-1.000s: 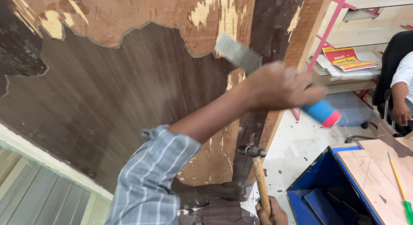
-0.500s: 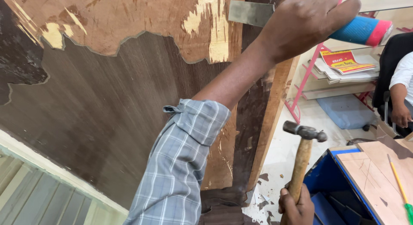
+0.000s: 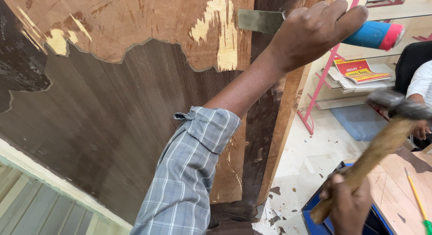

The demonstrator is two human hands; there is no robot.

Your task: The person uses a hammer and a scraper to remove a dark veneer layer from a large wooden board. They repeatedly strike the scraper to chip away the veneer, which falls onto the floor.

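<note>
item: dark veneered wooden board (image 3: 112,122), upper veneer stripped to pale ply, lower part intact. left hand (image 3: 310,32) clenched on blue-handled flat steel chisel (image 3: 261,21) at the peeled edge; right hand (image 3: 348,205) grasping wooden-handled hammer (image 3: 382,136), raised.

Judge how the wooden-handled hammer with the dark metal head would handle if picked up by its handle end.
The wooden-handled hammer is probably stiff and top-heavy: its dark metal head sits far from the right hand. Gripped at the very end, it would likely tip head-down. The bare wood looks unlikely to be slippery.
</note>
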